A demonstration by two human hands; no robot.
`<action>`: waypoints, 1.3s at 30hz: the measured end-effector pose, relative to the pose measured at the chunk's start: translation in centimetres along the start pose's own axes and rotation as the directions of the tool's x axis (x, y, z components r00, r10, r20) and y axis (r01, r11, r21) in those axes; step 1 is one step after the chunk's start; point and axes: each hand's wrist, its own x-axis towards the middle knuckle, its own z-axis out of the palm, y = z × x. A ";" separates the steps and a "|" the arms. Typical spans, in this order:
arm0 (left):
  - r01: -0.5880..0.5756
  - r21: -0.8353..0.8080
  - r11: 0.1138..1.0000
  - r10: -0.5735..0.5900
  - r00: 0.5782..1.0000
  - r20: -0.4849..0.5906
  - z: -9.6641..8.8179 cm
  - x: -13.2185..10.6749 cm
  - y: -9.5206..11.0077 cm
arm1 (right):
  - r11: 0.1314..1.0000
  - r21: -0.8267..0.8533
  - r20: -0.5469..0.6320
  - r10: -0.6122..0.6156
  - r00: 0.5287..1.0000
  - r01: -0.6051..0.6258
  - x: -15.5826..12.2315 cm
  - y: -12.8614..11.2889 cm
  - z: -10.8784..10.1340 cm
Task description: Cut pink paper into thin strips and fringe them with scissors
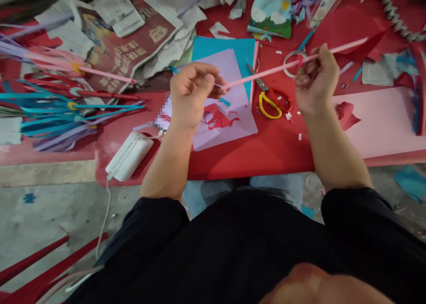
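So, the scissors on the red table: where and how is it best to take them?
Likely best by the yellow loop and red loop, coming from the near side, slightly from the right. The scissors appear to lie flat, with both loops nearest and the blades pointing away to the left.

Stick [273, 71]: pink, thin, straight, darker band [300, 61] by my right hand [317, 80]. Left end at my left hand [193, 93]. Held above table [276, 157], slanted, right end nearer far edge.

You wear black top [233, 246], short sleeves [354, 208] ending near elbows, pale blue trousers [278, 188] below. Your left hand [195, 88], right hand [317, 80] ungloved.
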 end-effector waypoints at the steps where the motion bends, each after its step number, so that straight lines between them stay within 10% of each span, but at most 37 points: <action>1: -0.031 0.010 0.999 0.032 0.999 -0.024 -0.8 0.5 -0.8 | 0.999 -0.011 -0.002 0.037 0.999 -0.037 1.5 0.6 -1.2; 5: -0.098 0.134 0.986 0.102 0.995 -0.022 -2.3 1.7 -2.8 | 0.993 0.066 -0.139 0.104 0.985 -0.095 5.3 3.4 -3.4; 10: -0.149 0.372 0.916 0.181 0.982 -0.050 -2.7 1.6 -1.6 | 0.986 0.053 -0.231 0.164 0.959 -0.156 4.1 5.4 -1.1; 14: -0.118 0.454 0.883 0.208 0.966 -0.155 -3.6 2.1 0.0 | 0.994 -0.103 -0.329 -0.068 0.942 0.036 0.2 5.7 1.4; 17: -0.094 0.485 0.870 0.258 0.924 -0.283 -3.8 1.7 0.6 | 0.830 -0.450 0.128 -0.305 0.944 0.330 -3.9 5.4 3.1; 21: -0.085 0.517 0.852 0.344 0.835 -0.430 -2.4 -3.1 1.1 | 0.461 -0.598 0.688 -0.125 0.715 0.656 -8.9 4.9 6.1; 24: 0.021 0.557 0.830 0.310 0.813 -0.493 -0.9 -9.2 1.6 | 0.235 -0.674 0.734 0.104 0.671 0.701 -10.8 4.7 9.6; 30: 0.138 0.821 0.554 -0.052 0.990 -0.131 0.7 -15.0 3.3 | 0.037 -0.664 0.725 0.275 0.631 0.747 -10.3 5.8 15.4; 35: 0.139 0.946 0.294 -0.273 0.960 -0.056 1.8 -13.8 3.8 | 0.090 -0.548 0.812 0.298 0.502 0.832 -10.5 7.0 12.6; 39: 0.109 0.956 0.272 -0.280 0.960 -0.029 2.1 -13.9 3.9 | 0.151 -0.574 0.805 0.284 0.521 0.805 -13.0 6.2 6.4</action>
